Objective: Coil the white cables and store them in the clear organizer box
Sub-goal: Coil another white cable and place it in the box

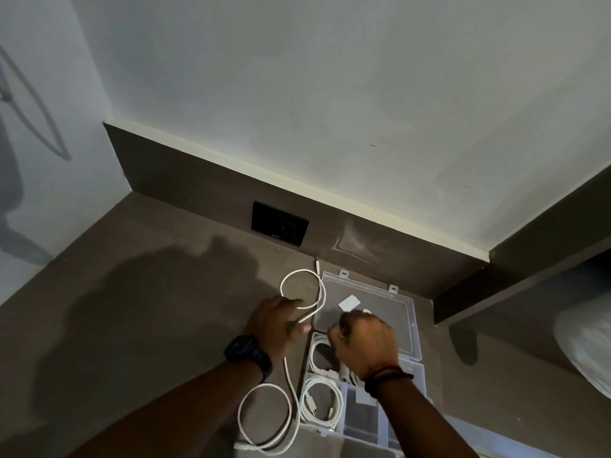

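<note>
A long white cable lies loose on the brown desk in two open loops, one beyond my hands and one near the front edge. My left hand, with a dark watch on its wrist, rests on the far loop, fingers spread over the cord. The clear organizer box stands open to the right, its lid laid back toward the wall. Coiled white cables fill its left compartments. My right hand is closed over the box's far compartments; what it grips is hidden.
A black socket plate is set in the brown back panel above the desk. A dark shelf edge runs along the right, with a white plastic bag under it. Bare desk surface stretches to the left.
</note>
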`<state>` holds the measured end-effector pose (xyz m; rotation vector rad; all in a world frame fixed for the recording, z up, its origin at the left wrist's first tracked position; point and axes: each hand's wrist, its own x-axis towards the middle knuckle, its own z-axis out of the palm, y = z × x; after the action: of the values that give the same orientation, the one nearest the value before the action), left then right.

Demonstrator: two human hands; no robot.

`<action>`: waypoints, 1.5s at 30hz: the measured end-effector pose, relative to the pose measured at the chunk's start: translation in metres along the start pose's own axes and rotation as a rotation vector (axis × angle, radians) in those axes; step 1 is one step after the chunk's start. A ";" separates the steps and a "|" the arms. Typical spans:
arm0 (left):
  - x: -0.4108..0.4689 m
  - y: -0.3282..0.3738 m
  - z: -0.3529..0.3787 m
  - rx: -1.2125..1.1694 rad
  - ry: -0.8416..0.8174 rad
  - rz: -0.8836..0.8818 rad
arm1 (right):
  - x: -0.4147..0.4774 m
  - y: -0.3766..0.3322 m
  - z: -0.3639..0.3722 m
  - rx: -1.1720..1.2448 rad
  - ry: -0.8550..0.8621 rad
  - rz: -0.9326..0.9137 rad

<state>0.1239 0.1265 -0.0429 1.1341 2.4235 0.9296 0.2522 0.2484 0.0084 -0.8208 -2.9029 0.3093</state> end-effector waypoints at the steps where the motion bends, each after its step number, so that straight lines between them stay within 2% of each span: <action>1: 0.007 -0.002 0.002 0.008 -0.089 -0.104 | 0.009 0.001 0.001 0.024 0.025 0.012; 3: 0.016 -0.003 0.006 -0.007 -0.221 -0.169 | 0.027 0.005 0.008 0.010 -0.075 -0.031; 6: 0.023 -0.003 0.002 -0.151 -0.187 -0.166 | 0.042 0.005 0.019 -0.051 -0.200 -0.153; 9: 0.027 -0.002 -0.021 -0.345 -0.056 -0.106 | 0.051 -0.003 0.023 0.051 -0.197 -0.204; 11: 0.032 0.001 -0.046 -0.375 0.034 -0.025 | 0.057 -0.015 0.011 0.305 -0.150 -0.099; 14: 0.048 0.001 -0.091 -0.426 0.203 -0.072 | 0.073 -0.032 -0.019 0.540 -0.030 -0.029; 18: 0.061 0.011 -0.153 -0.402 0.490 -0.083 | 0.093 -0.059 -0.075 0.547 0.070 -0.140; 20: 0.065 0.017 -0.180 -0.398 0.620 -0.171 | 0.101 -0.070 -0.102 0.505 0.065 -0.178; 23: 0.060 0.038 -0.213 -0.403 0.715 -0.336 | 0.103 -0.085 -0.144 0.560 0.115 -0.195; 24: 0.057 0.046 -0.219 -0.343 0.737 -0.319 | 0.102 -0.089 -0.155 0.586 0.137 -0.203; 26: 0.047 0.072 -0.229 -0.268 0.720 -0.104 | 0.098 -0.097 -0.177 0.613 0.164 -0.233; 28: 0.038 0.105 -0.235 -0.410 0.497 0.101 | 0.093 -0.102 -0.198 0.618 0.178 -0.256; 30: 0.034 0.132 -0.240 -0.502 0.276 0.129 | 0.088 -0.103 -0.215 0.632 0.200 -0.280; 32: 0.033 0.150 -0.248 -0.491 0.250 0.112 | 0.080 -0.101 -0.231 0.653 0.206 -0.311; 34: 0.034 0.162 -0.262 -0.503 0.366 0.098 | 0.073 -0.095 -0.245 0.655 0.176 -0.305; 38: 0.045 0.165 -0.304 -0.487 0.723 0.011 | 0.056 -0.073 -0.268 0.596 0.065 -0.154; 41: 0.049 0.160 -0.333 -0.541 0.821 -0.064 | 0.043 -0.056 -0.282 0.558 0.022 -0.069; 45: 0.054 0.165 -0.345 -0.487 0.868 -0.060 | 0.029 -0.054 -0.300 0.783 -0.177 0.019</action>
<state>0.0055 0.0997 0.3236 0.5176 2.5197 2.1807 0.2485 0.2684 0.3141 -0.6867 -2.5377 1.4497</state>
